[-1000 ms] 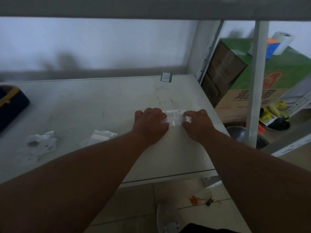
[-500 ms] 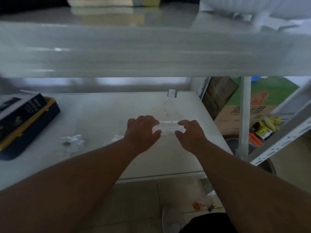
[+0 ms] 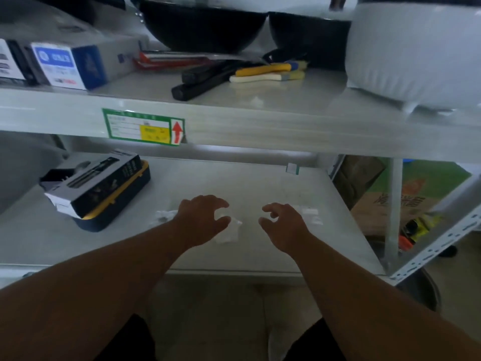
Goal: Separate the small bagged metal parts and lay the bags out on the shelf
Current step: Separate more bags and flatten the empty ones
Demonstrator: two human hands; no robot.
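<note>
Half a second ago both hands pinched one small clear bag between them; now they have let go and drawn apart, and the camera has tipped up so the upper shelf's contents show. The left hand (image 3: 201,220) hovers over the lower shelf (image 3: 260,183) with fingers spread and curled, gripping nothing. The right hand (image 3: 282,225) does likewise, thumb and forefinger apart and empty.

Three small bags lie on the lower shelf. One crumpled bag (image 3: 227,231) sits just under and right of the left hand's thumb, between the two hands. A flat bag (image 3: 311,216) lies just to the right of the right hand, partly hidden behind its knuckles. A third bag (image 3: 162,216) lies left of the left wrist. What is inside them is too blurred to tell.

At the far left of the lower shelf a black box (image 3: 91,183) rests on a yellow-edged case (image 3: 114,214). A green-bordered label (image 3: 143,128) is stuck to the upper shelf's front edge.
</note>
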